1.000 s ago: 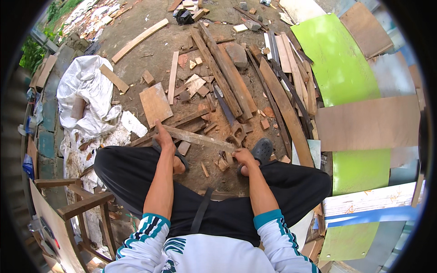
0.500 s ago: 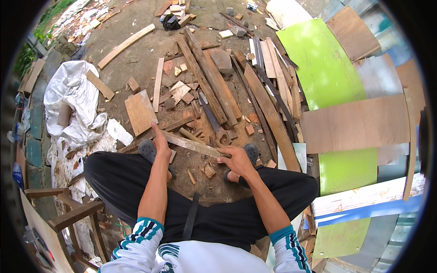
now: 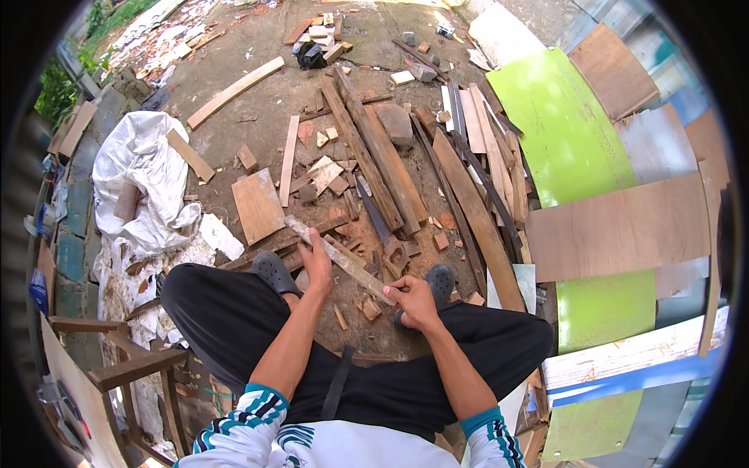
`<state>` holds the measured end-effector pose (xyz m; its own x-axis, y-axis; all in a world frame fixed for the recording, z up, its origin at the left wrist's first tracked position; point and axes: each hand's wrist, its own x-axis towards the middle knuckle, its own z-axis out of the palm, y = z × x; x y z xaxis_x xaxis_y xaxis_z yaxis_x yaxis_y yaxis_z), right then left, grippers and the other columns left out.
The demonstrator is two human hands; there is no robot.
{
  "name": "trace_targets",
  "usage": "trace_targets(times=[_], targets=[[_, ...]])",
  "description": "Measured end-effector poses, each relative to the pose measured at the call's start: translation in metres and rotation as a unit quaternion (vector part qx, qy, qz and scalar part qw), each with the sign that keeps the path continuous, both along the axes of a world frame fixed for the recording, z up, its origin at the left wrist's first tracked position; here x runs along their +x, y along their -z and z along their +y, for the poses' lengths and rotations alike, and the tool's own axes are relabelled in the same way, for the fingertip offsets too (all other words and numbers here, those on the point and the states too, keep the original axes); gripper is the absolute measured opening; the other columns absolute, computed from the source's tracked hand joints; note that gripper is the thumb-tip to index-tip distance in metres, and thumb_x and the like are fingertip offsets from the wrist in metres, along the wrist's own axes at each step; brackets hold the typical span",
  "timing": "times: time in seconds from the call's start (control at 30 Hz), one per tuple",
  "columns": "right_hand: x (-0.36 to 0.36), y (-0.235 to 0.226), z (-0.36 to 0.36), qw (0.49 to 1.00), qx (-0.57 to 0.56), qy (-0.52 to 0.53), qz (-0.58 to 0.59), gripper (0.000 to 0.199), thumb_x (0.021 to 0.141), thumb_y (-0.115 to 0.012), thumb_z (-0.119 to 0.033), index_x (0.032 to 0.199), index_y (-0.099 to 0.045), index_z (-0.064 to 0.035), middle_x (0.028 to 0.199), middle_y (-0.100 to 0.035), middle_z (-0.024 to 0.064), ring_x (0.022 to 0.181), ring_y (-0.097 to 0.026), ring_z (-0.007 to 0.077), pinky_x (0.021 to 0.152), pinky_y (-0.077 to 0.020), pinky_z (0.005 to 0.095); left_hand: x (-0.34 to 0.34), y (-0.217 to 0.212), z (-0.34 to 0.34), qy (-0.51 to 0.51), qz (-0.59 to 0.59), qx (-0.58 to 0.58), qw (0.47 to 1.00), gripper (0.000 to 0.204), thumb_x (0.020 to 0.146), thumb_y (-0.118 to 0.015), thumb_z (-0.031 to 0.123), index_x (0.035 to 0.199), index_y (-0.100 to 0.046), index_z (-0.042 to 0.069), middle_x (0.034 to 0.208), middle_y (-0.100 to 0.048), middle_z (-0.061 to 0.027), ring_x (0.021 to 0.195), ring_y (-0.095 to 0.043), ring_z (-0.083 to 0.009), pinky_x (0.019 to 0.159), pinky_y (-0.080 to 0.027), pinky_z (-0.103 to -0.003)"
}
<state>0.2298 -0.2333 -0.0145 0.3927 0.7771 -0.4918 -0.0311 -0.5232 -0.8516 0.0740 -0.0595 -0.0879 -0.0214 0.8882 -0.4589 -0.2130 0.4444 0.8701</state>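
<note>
A thin, pale, worn wooden strip (image 3: pixel 353 267) slants between my knees, its far left end sticking out past my left hand. My left hand (image 3: pixel 316 267) is closed on it towards that end. At the near right end, my right hand (image 3: pixel 413 301) pinches the strip between thumb and fingers. Beneath it on the ground lies a handsaw (image 3: pixel 373 210) with a wooden handle. A square wooden board (image 3: pixel 258 206) rests just beyond my left shoe.
Long timber planks (image 3: pixel 382 160) lie ahead, among offcuts and sawdust. A white sack (image 3: pixel 140 175) is at the left, above a wooden stool frame (image 3: pixel 136 366). Green panels (image 3: pixel 566 132) and a brown plywood sheet (image 3: pixel 624 226) cover the right side.
My left hand has slid from the strip's far end towards its middle, baring that end. The strip now slants more steeply. The whole view has shifted slightly.
</note>
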Motion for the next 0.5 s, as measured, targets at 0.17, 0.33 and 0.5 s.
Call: trace_targets(times=[0.17, 0.33, 0.5], targets=[[-0.005, 0.02, -0.008, 0.997, 0.022, -0.054, -0.049, 0.026, 0.086, -0.079, -0.02, 0.088, -0.065, 0.0017, 0.078, -0.069, 0.0066, 0.067, -0.064, 0.0113, 0.056, -0.0508, 0.0278, 0.008, -0.016, -0.008, -0.061, -0.044, -0.002, 0.997, 0.058, 0.102, -0.048, 0.05, 0.136, -0.037, 0.005, 0.083, -0.057, -0.0051, 0.068, -0.057, -0.0167, 0.063, -0.048, -0.033], [-0.016, 0.011, -0.005, 0.983, 0.042, -0.159, -0.077, 0.031, 0.088, -0.078, -0.026, 0.086, -0.064, 0.0013, 0.076, -0.066, 0.0051, 0.068, -0.059, 0.0106, 0.061, -0.0482, 0.0284, 0.003, -0.017, -0.002, -0.058, -0.085, 0.012, 0.995, 0.055, 0.101, -0.051, 0.049, 0.135, -0.039, 0.008, 0.079, -0.054, -0.0045, 0.056, -0.053, -0.0146, 0.051, -0.045, -0.031], [-0.021, -0.001, -0.001, 0.974, 0.015, -0.226, 0.004, 0.035, 0.094, -0.07, -0.036, 0.091, -0.064, -0.0016, 0.077, -0.065, 0.0044, 0.072, -0.057, 0.011, 0.064, -0.0471, 0.0292, -0.002, -0.021, 0.001, -0.015, -0.11, 0.02, 0.994, 0.055, 0.1, -0.052, 0.05, 0.134, -0.041, 0.007, 0.079, -0.053, -0.0047, 0.055, -0.052, -0.0147, 0.049, -0.045, -0.031]])
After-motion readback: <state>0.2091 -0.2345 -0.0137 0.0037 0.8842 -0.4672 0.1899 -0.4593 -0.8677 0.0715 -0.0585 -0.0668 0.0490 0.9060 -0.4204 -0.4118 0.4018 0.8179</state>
